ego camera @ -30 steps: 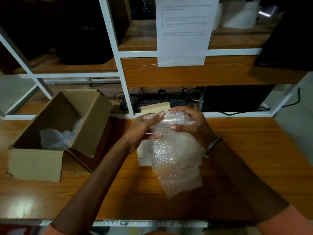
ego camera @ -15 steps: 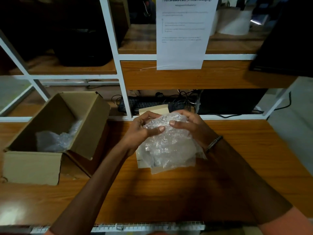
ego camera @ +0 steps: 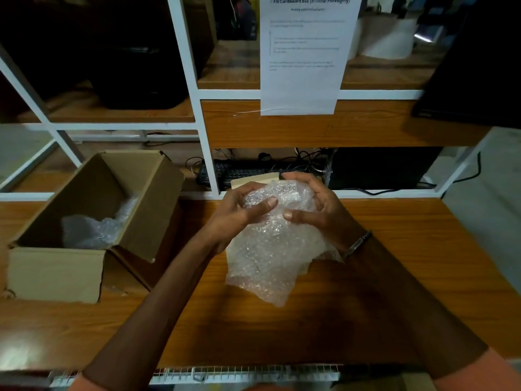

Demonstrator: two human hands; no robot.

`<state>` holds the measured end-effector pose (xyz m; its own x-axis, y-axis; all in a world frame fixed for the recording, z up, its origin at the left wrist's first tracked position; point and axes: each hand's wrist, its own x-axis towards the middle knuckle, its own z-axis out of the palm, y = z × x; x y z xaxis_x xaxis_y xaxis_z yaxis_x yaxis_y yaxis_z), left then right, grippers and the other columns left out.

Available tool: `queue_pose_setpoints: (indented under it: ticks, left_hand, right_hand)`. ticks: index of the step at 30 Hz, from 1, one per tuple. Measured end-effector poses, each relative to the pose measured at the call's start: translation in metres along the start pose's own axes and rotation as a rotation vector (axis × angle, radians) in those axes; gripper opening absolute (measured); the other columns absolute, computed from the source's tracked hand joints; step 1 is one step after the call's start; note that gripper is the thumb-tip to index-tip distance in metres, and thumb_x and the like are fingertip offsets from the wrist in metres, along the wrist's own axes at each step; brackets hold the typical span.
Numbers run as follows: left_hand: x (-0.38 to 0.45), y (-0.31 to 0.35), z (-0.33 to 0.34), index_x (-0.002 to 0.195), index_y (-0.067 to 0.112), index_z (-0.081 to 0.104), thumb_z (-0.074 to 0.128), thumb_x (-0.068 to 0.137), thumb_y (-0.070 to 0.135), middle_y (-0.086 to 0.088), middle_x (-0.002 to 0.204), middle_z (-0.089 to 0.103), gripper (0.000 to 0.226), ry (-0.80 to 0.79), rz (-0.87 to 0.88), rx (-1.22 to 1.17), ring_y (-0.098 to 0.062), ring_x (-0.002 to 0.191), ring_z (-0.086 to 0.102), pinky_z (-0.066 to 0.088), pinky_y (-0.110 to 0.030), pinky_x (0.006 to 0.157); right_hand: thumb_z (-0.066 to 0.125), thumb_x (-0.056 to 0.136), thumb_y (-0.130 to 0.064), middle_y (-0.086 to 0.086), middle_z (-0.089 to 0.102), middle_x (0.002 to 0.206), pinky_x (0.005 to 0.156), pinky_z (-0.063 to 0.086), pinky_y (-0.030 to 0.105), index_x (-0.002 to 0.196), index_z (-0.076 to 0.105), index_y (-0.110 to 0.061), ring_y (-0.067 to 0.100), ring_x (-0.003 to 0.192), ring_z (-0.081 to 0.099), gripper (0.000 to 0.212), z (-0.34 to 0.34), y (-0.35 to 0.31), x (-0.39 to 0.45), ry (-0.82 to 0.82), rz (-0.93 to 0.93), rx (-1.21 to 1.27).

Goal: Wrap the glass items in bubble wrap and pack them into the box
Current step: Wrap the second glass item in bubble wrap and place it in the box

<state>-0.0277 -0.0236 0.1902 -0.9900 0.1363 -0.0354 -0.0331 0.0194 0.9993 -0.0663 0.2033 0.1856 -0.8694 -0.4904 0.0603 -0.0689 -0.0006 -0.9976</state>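
Observation:
Both my hands hold a bundle of clear bubble wrap (ego camera: 275, 249) above the wooden table (ego camera: 408, 277). My left hand (ego camera: 239, 214) grips its upper left side, thumb pressed across the front. On the upper right, my right hand (ego camera: 315, 210) curls over it. Loose wrap hangs down toward the table. The glass item inside is hidden by the wrap. An open cardboard box (ego camera: 84, 221) stands on the table to the left, with one wrapped bundle (ego camera: 90, 230) lying inside.
A white-framed shelf (ego camera: 205, 136) rises behind the table, with a printed sheet (ego camera: 304, 57) taped to it. A black keyboard (ego camera: 234, 172) and cables lie under the shelf. A tan card (ego camera: 253, 180) shows just behind my hands.
The hanging tail of bubble wrap was drawn up half a second ago and now hangs lower again. My hands stay closed around the top of the bundle, shifting their grip.

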Motion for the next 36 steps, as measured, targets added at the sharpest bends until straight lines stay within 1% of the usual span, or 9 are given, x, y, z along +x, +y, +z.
queue_pose_setpoints:
  ticks: [4,6,10,15,17,22,27,31,36]
  left_hand:
    - [-0.001,-0.006,0.004,0.129,0.016,0.070,0.090,0.082,0.020,-0.005,0.127,0.074,0.051,0.076,0.047,-0.020,-0.028,0.114,0.075,0.063,-0.055,0.095]
    - [0.000,-0.010,0.005,0.129,0.014,0.071,0.090,0.080,0.008,-0.003,0.127,0.074,0.053,0.084,0.087,0.006,-0.025,0.117,0.075,0.064,-0.049,0.094]
    - [-0.002,-0.011,0.004,0.132,0.010,0.070,0.088,0.080,-0.002,-0.002,0.128,0.073,0.057,0.037,0.164,0.099,-0.022,0.120,0.072,0.063,-0.043,0.098]
    - [-0.004,-0.013,-0.004,0.146,0.046,0.056,0.083,0.083,0.057,0.004,0.151,0.058,0.070,0.001,-0.005,0.079,-0.022,0.139,0.058,0.051,-0.052,0.112]
    - [-0.004,-0.014,-0.005,0.146,0.036,0.059,0.069,0.091,0.067,-0.004,0.145,0.065,0.064,-0.034,-0.088,0.010,-0.027,0.132,0.065,0.050,-0.056,0.114]
    - [-0.004,-0.008,0.002,0.130,0.004,0.070,0.066,0.104,0.038,-0.018,0.125,0.075,0.043,-0.047,-0.072,-0.121,-0.036,0.117,0.073,0.059,-0.049,0.103]
    - [-0.003,-0.015,0.004,0.133,0.005,0.069,0.072,0.099,0.018,-0.016,0.127,0.076,0.036,0.051,-0.009,-0.151,-0.034,0.118,0.074,0.064,-0.050,0.096]
    - [-0.004,-0.019,0.005,0.134,0.007,0.068,0.081,0.091,0.012,-0.012,0.128,0.075,0.045,0.134,0.028,-0.106,-0.029,0.116,0.075,0.065,-0.040,0.090]
    - [-0.010,-0.018,0.007,0.135,0.014,0.065,0.084,0.088,0.009,-0.006,0.123,0.078,0.051,0.088,-0.002,-0.113,-0.025,0.114,0.076,0.065,-0.038,0.092]
  right_hand:
    - [0.076,0.091,-0.035,0.010,0.062,0.145,0.083,0.064,0.050,0.150,0.046,-0.030,0.038,0.121,0.068,0.066,-0.005,-0.006,0.001,-0.101,0.246,0.215]
    - [0.074,0.094,-0.043,0.012,0.063,0.144,0.090,0.061,0.051,0.152,0.041,-0.027,0.038,0.118,0.070,0.069,-0.004,-0.006,0.004,-0.107,0.328,0.194]
    - [0.076,0.095,-0.020,0.016,0.067,0.139,0.110,0.047,0.063,0.152,0.045,-0.017,0.038,0.125,0.067,0.065,-0.002,-0.001,0.008,-0.077,0.318,0.280]
    - [0.077,0.080,0.002,0.025,0.064,0.138,0.107,0.051,0.060,0.139,0.058,-0.011,0.045,0.127,0.063,0.064,-0.006,0.005,0.006,-0.088,0.196,0.309]
    - [0.077,0.075,0.005,0.027,0.060,0.140,0.106,0.050,0.062,0.136,0.060,-0.011,0.048,0.127,0.061,0.064,-0.008,0.007,0.006,-0.080,0.158,0.296]
    - [0.084,0.072,-0.002,0.023,0.054,0.145,0.093,0.054,0.065,0.131,0.065,-0.017,0.047,0.116,0.064,0.064,-0.006,0.007,0.006,-0.010,0.035,0.145]
    - [0.083,0.079,0.001,0.013,0.057,0.146,0.098,0.053,0.066,0.138,0.061,-0.025,0.045,0.125,0.062,0.068,-0.005,0.005,0.004,-0.009,0.060,0.131]
    - [0.075,0.092,-0.020,0.013,0.070,0.133,0.103,0.052,0.062,0.139,0.058,-0.021,0.040,0.119,0.069,0.050,-0.001,-0.001,0.005,0.004,0.192,0.287]
    - [0.076,0.090,-0.013,0.015,0.074,0.123,0.086,0.062,0.042,0.131,0.062,-0.012,0.033,0.109,0.074,0.044,-0.001,-0.009,0.004,0.059,0.127,0.134]
